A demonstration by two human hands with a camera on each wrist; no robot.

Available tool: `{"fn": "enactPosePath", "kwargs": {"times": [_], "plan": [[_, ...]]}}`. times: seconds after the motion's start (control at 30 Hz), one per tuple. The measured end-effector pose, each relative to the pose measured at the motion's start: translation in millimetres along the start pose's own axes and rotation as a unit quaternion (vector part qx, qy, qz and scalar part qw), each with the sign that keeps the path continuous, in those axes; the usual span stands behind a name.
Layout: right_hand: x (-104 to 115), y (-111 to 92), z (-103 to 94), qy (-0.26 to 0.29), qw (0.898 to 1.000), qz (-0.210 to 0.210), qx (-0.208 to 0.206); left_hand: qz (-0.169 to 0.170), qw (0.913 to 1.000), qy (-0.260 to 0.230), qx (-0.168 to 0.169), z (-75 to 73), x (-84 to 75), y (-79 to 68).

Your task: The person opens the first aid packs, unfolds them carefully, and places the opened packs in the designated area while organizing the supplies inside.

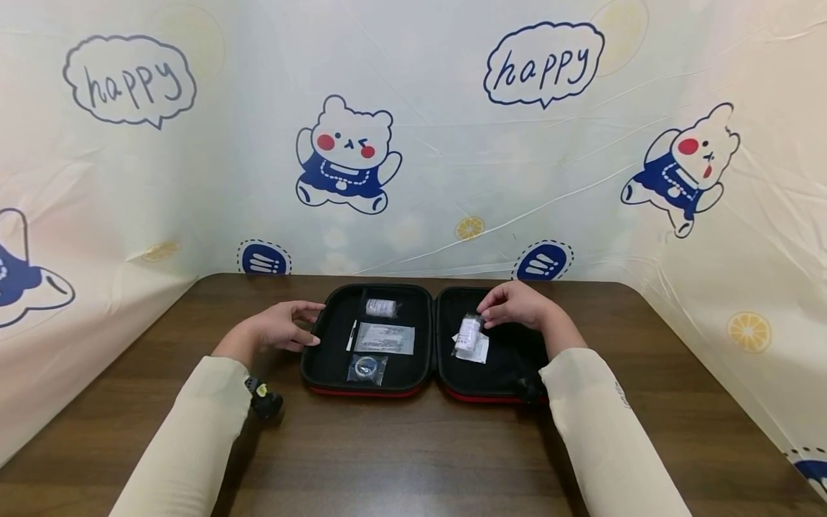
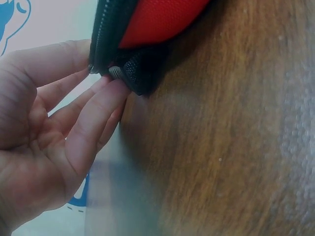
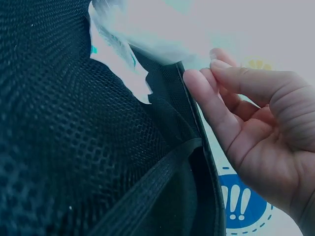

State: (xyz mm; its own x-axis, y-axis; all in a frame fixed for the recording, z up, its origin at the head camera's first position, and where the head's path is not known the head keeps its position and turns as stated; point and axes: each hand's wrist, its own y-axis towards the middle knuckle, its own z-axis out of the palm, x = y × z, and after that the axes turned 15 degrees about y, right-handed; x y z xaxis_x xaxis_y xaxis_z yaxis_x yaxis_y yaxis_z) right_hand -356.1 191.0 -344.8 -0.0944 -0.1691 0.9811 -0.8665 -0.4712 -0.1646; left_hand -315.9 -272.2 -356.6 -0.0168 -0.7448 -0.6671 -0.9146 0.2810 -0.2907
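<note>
An open zip case [image 1: 370, 390], black inside and red outside, lies flat on the wooden table [image 1: 400, 459]. My left hand [image 1: 284, 327] is at its left edge, with relaxed fingertips [image 2: 114, 86] touching the zip rim [image 2: 129, 69]. In the right half of the case, my right hand [image 1: 517, 305] pinches the top of a small white bottle in clear wrap [image 1: 468, 334], which lies over a flat white packet [image 1: 482, 352]. The right wrist view shows the fingers [image 3: 206, 93] beside the black mesh lining [image 3: 74, 137] and the wrap [image 3: 142, 29].
The left half holds a wrapped white roll [image 1: 381, 307], a flat clear packet [image 1: 384, 337], a bagged ring-shaped item [image 1: 366, 368] and a thin white stick [image 1: 352, 335]. A printed cloth backdrop [image 1: 413, 143] closes off the table's back and sides.
</note>
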Motion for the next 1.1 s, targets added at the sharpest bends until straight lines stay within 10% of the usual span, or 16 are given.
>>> {"fn": "enactPosePath", "kwargs": {"times": [0.67, 1.1], "plan": [[3.3, 4.6, 15.4, -0.151, 0.973, 0.074, 0.156, 0.005, 0.9999, -0.013, -0.001, 0.8, 3.0, 0.2], [2.9, 3.1, 18.4, -0.179, 0.97, 0.075, 0.149, 0.004, 0.9997, -0.024, -0.002, 1.4, 3.2, 0.1]]}}
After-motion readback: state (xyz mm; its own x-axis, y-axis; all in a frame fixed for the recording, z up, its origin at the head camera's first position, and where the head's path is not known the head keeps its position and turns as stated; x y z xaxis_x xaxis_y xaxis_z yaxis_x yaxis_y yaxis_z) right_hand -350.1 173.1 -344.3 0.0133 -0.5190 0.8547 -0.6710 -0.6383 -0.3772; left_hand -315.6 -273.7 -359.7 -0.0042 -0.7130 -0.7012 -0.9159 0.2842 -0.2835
